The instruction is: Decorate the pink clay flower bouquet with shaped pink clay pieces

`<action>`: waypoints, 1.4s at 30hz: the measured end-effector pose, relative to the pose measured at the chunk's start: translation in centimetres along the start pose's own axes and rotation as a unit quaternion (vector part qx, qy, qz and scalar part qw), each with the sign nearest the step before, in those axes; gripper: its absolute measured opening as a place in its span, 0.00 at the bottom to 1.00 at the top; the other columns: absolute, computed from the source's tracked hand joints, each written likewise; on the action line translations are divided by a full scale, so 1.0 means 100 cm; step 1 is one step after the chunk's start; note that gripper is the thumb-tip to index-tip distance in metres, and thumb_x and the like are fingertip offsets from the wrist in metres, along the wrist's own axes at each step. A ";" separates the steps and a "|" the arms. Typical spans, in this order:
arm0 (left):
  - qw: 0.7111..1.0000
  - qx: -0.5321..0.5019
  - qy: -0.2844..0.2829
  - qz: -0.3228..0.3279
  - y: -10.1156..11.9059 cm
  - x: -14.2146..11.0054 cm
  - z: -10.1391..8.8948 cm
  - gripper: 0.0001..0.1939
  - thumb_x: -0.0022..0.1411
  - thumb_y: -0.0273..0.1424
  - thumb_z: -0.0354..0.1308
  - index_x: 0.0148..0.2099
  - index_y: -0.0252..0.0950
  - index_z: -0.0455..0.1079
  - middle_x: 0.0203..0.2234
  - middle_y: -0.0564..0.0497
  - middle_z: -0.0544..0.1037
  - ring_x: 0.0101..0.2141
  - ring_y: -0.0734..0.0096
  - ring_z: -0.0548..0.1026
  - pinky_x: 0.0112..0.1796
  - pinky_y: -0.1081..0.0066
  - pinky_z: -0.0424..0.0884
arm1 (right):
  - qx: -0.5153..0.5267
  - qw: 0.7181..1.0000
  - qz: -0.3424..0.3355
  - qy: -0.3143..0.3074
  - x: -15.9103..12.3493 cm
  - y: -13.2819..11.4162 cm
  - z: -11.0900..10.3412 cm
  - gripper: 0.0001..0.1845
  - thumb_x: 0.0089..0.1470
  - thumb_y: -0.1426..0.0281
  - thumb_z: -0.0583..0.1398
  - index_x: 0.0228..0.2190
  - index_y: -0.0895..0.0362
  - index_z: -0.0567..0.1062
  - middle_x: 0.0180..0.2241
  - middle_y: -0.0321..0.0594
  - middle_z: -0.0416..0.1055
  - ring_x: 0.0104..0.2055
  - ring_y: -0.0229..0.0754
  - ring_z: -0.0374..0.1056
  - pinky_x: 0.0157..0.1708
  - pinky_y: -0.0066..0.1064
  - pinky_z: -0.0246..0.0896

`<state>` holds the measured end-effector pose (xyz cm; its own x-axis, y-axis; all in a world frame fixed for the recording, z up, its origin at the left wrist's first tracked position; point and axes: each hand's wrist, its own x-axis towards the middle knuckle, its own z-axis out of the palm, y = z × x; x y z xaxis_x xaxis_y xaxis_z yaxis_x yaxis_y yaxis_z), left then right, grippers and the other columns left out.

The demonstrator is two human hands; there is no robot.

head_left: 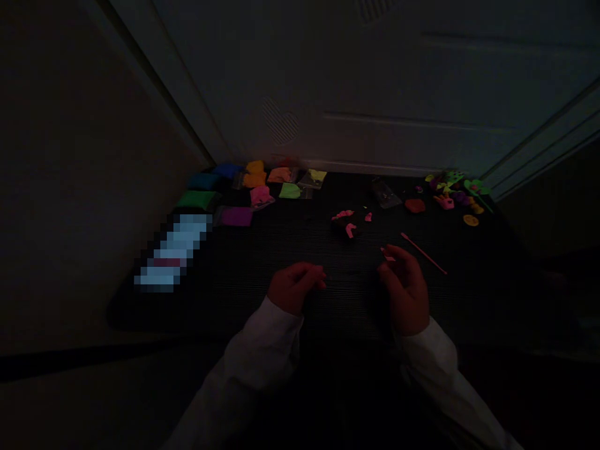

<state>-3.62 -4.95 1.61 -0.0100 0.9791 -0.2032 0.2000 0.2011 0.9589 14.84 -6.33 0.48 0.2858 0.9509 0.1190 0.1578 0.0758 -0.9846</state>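
The scene is very dark. My left hand (295, 286) rests on a black mat (262, 250), fingers curled in; what is in them, if anything, is hidden. My right hand (405, 290) pinches a small pink bit of clay (387, 254) at its fingertips. Just beyond the hands lies a dark lump with pink clay pieces (350, 222) on it. A thin pink stick tool (423, 252) lies to the right of my right hand. White sleeves cover both arms.
Several clay packs in blue, green, purple, orange, yellow and pink (244, 187) lie at the mat's far left. Small finished clay figures (452, 190) sit at the far right. A clear bag (387, 195) lies behind the lump. A white panelled door (398, 94) stands behind.
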 end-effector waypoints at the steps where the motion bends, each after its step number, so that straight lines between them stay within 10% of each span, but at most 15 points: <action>1: 1.000 -0.006 0.002 -0.001 -0.001 0.000 0.000 0.09 0.46 0.36 0.57 0.22 0.35 0.68 0.16 0.56 0.72 0.21 0.77 0.69 0.26 0.74 0.67 | -0.001 1.000 0.001 0.000 0.000 0.000 0.000 0.18 0.47 0.68 0.56 0.43 0.52 0.64 0.42 0.42 0.63 0.35 0.39 0.60 0.36 0.38 0.58; 42: 0.996 -0.069 -0.036 0.054 -0.014 0.004 0.002 0.18 0.51 0.33 0.55 0.45 0.33 0.64 0.28 0.50 0.77 0.30 0.73 0.73 0.34 0.71 0.69 | -0.016 1.000 -0.004 -0.004 0.001 0.000 0.001 0.17 0.47 0.69 0.56 0.42 0.52 0.65 0.43 0.42 0.63 0.35 0.39 0.61 0.35 0.35 0.58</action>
<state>-3.67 -4.84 0.12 0.0750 0.9915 -0.1059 0.0601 0.1015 0.9930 14.75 -6.18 0.52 0.2779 0.9524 0.1249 0.1907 0.0728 -0.9789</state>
